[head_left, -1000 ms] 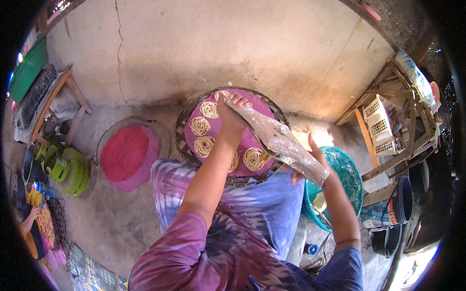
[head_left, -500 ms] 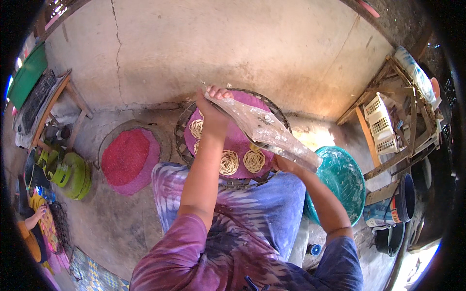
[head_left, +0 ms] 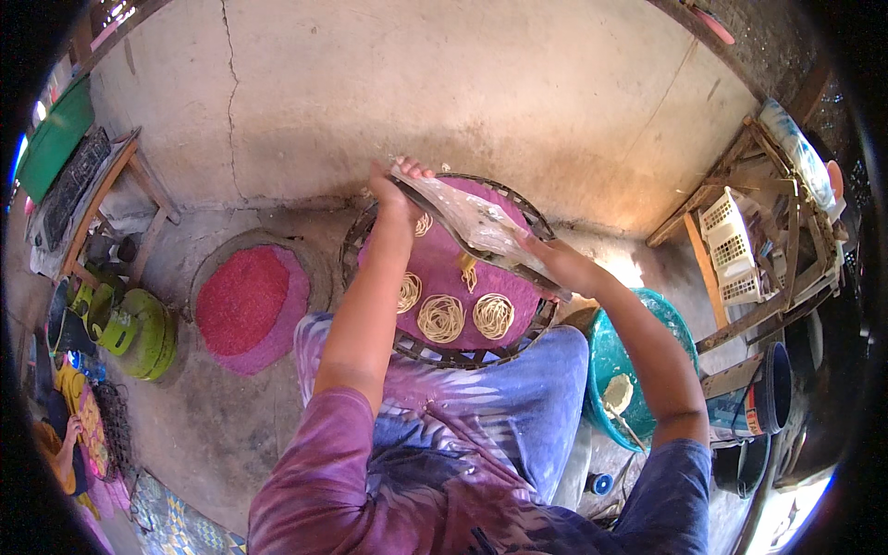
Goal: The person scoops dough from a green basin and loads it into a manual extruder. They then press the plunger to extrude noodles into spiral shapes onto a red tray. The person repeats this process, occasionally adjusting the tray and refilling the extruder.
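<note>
While the left hand (head_left: 393, 188) is closing its fingers around the far end of the board (head_left: 476, 217), the right hand (head_left: 562, 265) is lying over the other end, its fingertips partly out of sight, so I cannot tell whether it is pinching the wood or only pressing on it. The board is slanting above the tray (head_left: 442, 360), from the far left edge toward the right edge, and under its middle a yellow nozzle (head_left: 465, 261) is showing, with pale strands (head_left: 470, 278) hanging over the middle of the pink cloth (head_left: 430, 268). Two coiled nests (head_left: 493, 316) are lying beside each other along the near edge, another is sitting toward the left edge, partly behind the left forearm, and one more is peeping out near the far left edge. Outside the right edge, a green basin (head_left: 672, 326) is holding a lump of dough (head_left: 618, 394). The likeliest trouble is in the strands — if the hands are pushing unevenly, the nozzle may be tilting, and the strands could be snapping or piling into a lopsided coil. Floury smears are whitening the board, so a slipping palm could be dropping it onto the nests — and drifting toward the near edge would be tangling fresh strands with finished ones.
</note>
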Available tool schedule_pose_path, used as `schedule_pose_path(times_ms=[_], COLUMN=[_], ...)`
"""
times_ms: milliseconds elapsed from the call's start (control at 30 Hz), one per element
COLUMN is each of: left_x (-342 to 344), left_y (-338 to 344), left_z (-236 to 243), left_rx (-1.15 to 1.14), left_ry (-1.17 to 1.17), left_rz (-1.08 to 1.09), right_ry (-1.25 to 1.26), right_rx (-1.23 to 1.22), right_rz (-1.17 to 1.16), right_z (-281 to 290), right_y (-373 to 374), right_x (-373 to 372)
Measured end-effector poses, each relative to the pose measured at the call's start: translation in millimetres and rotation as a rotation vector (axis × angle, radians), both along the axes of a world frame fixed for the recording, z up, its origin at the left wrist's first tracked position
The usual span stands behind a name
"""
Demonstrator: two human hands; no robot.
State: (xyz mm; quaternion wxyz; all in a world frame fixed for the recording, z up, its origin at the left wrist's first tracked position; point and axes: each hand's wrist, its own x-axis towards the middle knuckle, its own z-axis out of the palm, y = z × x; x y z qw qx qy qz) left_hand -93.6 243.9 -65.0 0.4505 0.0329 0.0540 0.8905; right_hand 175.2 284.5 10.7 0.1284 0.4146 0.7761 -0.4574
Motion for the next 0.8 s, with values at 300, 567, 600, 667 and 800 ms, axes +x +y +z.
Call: schedule_pose_path(times_ms=[300, 567, 600, 667, 800], left_x=[3.9, 3.0, 7.8, 11.9, 6.2], left_y=[-0.1, -9.9, -6.4, 2.1, 14.7], left_z=[14.9, 9.4, 3.3, -7.9, -24.0], left_rx=[0.079, -0.016, 0.0, 0.073, 0.297], left_ry=[-0.062, -0.004, -0.022, -0.084, -0.088], left_rz=[-0.052, -0.02, -0.033, -0.107, -0.195], right_ry=[0.064, 0.109, 0.134, 0.128, 0.42], right_rx=[0.126, 0.127, 0.101, 0.127, -0.326], right_rz=[-0.07, -0.048, -0.069, -0.018, -0.135], right_z=[24.4, 10.3, 8.8, 6.0, -17.1], right_y=[1.0, -7.6, -6.4, 0.7, 18.9], right_x=[12.3, 20.6, 24.9, 33.7, 41.6])
